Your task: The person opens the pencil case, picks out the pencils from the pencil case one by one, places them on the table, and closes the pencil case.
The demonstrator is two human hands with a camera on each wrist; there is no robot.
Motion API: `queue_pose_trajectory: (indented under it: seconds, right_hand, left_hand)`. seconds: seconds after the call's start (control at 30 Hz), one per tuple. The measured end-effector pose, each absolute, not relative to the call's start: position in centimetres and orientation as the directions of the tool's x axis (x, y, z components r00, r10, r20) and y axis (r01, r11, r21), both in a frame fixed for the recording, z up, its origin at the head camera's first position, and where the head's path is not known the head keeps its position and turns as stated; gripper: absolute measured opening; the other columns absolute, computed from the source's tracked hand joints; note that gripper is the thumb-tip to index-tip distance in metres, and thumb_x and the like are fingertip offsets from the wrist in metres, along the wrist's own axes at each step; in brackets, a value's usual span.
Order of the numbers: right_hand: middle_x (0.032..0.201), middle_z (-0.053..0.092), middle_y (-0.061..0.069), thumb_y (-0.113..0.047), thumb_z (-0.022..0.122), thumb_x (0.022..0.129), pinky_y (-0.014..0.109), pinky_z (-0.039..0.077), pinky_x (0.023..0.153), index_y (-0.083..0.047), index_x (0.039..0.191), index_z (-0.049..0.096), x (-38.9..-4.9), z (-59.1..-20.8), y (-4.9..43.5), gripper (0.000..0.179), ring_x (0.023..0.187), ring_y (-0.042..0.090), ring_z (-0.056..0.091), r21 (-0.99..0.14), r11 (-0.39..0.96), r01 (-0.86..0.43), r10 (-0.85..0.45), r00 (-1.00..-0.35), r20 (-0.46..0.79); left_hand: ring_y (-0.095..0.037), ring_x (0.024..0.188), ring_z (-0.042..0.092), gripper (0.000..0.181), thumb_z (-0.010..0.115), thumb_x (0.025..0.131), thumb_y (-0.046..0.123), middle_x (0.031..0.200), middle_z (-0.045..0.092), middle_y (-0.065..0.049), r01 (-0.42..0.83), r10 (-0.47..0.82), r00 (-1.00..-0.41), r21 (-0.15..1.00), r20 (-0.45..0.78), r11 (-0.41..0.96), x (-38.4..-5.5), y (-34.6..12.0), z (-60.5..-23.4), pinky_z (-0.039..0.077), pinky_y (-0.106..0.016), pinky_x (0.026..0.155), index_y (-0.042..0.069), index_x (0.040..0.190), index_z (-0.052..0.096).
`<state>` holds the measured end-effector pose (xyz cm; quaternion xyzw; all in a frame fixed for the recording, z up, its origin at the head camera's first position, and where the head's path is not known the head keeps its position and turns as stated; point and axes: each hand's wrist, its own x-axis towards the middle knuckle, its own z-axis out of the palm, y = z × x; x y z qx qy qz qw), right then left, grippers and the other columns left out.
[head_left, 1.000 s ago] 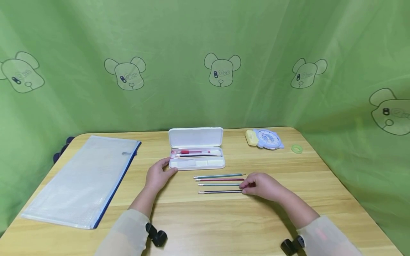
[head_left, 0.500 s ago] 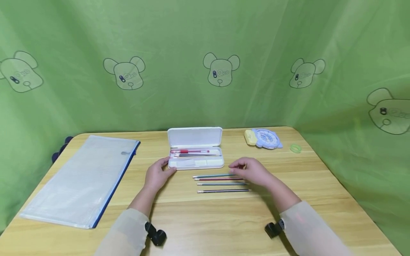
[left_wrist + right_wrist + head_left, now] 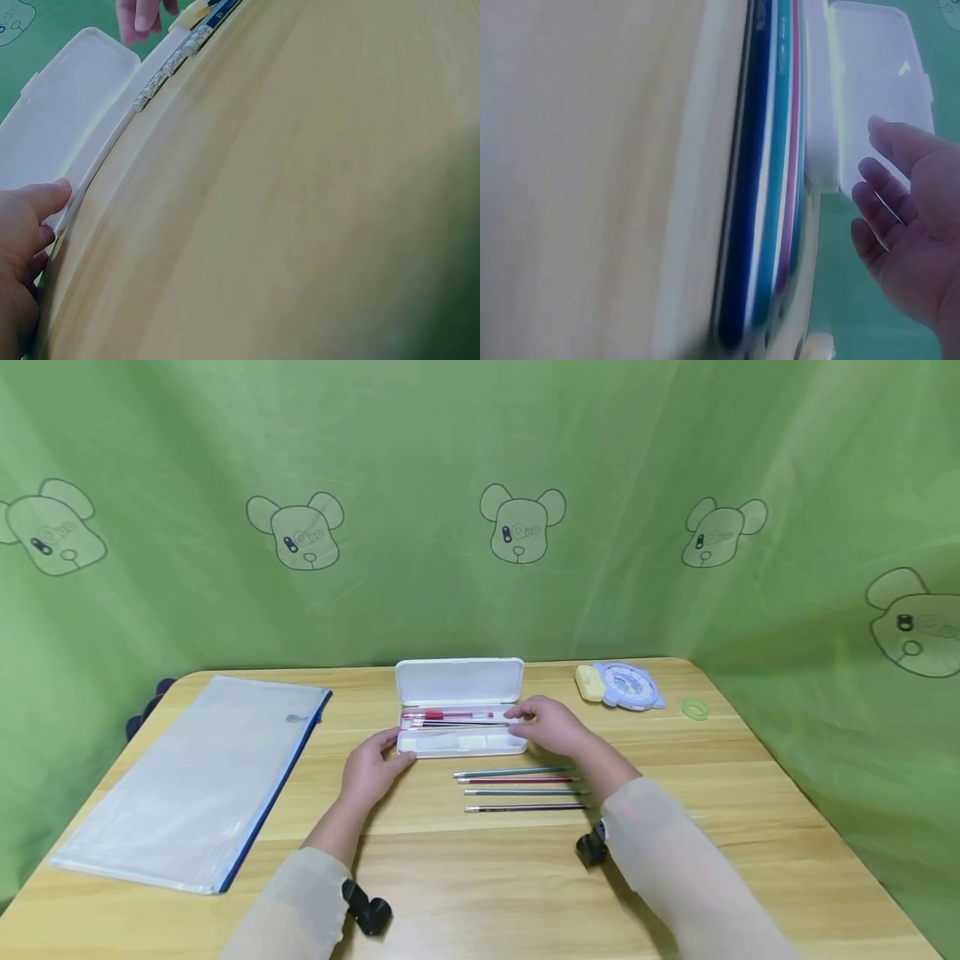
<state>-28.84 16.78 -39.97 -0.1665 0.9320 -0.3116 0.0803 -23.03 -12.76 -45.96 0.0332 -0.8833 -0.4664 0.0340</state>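
Gripping the left end of the open, smooth white plastic pencil case (image 3: pixel 459 683) with the curled fingers of the left hand (image 3: pixel 370 770); hovering at its right end with loosely parted, apparently empty fingers of the right hand (image 3: pixel 551 722). Liable to roll the slim, eraser-tipped pencils (image 3: pixel 517 781) in front of the case, on wood-grained tabletop (image 3: pixel 480 877), by brushing them with the low-hanging right sleeve (image 3: pixel 675 860).

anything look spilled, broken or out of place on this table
Nothing looks spilled or broken. One slight oddity: in front of the open white case, the farthest pencil slants a little against the other three pencils.
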Motion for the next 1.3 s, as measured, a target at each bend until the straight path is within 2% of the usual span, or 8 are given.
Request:
queue_pose_trajectory:
  seconds: [0.3,0.47,0.7,1.07,1.3]
  right_hand:
    - [0.124,0.067,0.013,-0.016,0.067,0.091,0.046,0.046,0.107,-0.009,0.119,0.069,-30.5,-40.6,14.7,0.029,0.118,0.029,0.058,-0.536,0.799,-0.273,-0.39,-0.913,-0.116]
    - [0.121,0.069,0.012,-0.011,0.066,0.09,0.045,0.047,0.105,-0.007,0.117,0.07,-30.8,-40.8,14.3,0.028,0.113,0.027,0.061,-0.518,0.807,-0.282,-0.402,-0.906,-0.132]
    - [0.122,0.068,0.013,-0.01,0.063,0.092,0.047,0.044,0.109,-0.006,0.115,0.071,-30.8,-41.1,14.1,0.024,0.119,0.031,0.059,-0.502,0.817,-0.283,-0.397,-0.908,-0.134]
    - [0.107,0.069,0.009,-0.006,0.066,0.088,0.042,0.049,0.099,-0.006,0.105,0.072,-30.9,-41.1,13.9,0.018,0.101,0.024,0.06,-0.547,0.805,-0.231,-0.355,-0.926,-0.132]
    - [0.1,0.066,0.008,-0.007,0.068,0.088,0.039,0.05,0.092,-0.007,0.108,0.073,-30.9,-40.8,14.3,0.021,0.095,0.021,0.057,-0.597,0.778,-0.198,-0.335,-0.934,-0.127]
  left_hand:
    - [-0.033,0.136,0.048,0.058,0.073,0.088,0.028,0.14,0.058,-0.014,-0.026,-0.093,-0.995,0.82,0.033,0.572,-23.1,-12.8,-46.1,0.036,-0.048,0.117,0.005,0.137,0.055]
    - [-0.033,0.136,0.048,0.058,0.073,0.088,0.029,0.139,0.058,-0.014,-0.025,-0.093,-0.995,0.815,0.036,0.579,-23.2,-12.8,-46.1,0.036,-0.048,0.117,0.006,0.137,0.055]
    - [-0.033,0.136,0.048,0.058,0.073,0.088,0.029,0.139,0.058,-0.014,-0.024,-0.094,-0.995,0.818,0.037,0.575,-23.2,-12.8,-46.1,0.037,-0.048,0.117,0.006,0.137,0.055]
    - [-0.034,0.136,0.048,0.058,0.073,0.088,0.029,0.14,0.058,-0.014,-0.032,-0.098,-0.995,0.816,0.031,0.577,-23.0,-12.8,-46.0,0.036,-0.048,0.117,0.006,0.138,0.054]
    - [-0.034,0.137,0.046,0.059,0.072,0.088,0.029,0.141,0.057,-0.014,-0.033,-0.092,-0.995,0.817,0.025,0.575,-23.0,-12.8,-46.0,0.035,-0.049,0.118,0.005,0.139,0.053]
